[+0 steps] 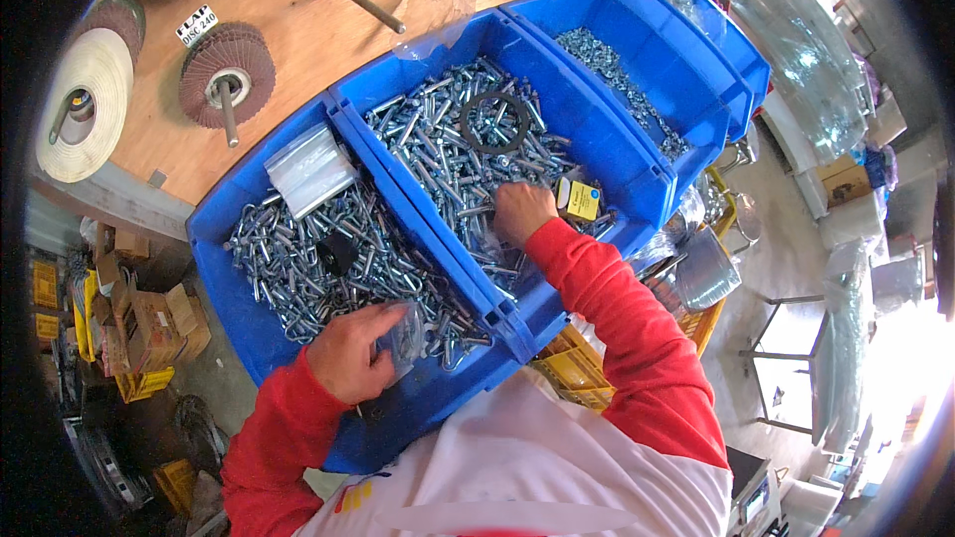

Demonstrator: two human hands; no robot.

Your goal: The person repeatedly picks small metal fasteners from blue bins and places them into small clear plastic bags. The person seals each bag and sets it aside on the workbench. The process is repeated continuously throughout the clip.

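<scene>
My left hand [350, 355] is closed on a small clear plastic bag [406, 340]. It is over the near end of a blue bin [393, 428] full of shiny bent metal hooks or U-bolts [284, 264]. A stack of clear plastic bags [310, 171] and a black piece [337, 254] lie on that metal. My right hand [524, 213] reaches into the neighbouring blue bin [477, 40] of metal bolts [428, 134]. Its fingers curl down among them, and what they grip is hidden. Beside this hand sits a small yellow box [579, 199]; farther back lies a black ring [494, 123].
More blue bins stand to the right, one with small metal parts [622, 75]. Behind rises a wooden board [288, 0] with jutting metal pegs [363, 2] and a brown flap disc [229, 77]. Yellow crates [577, 368] are below right; cardboard boxes [154, 323] lie at left.
</scene>
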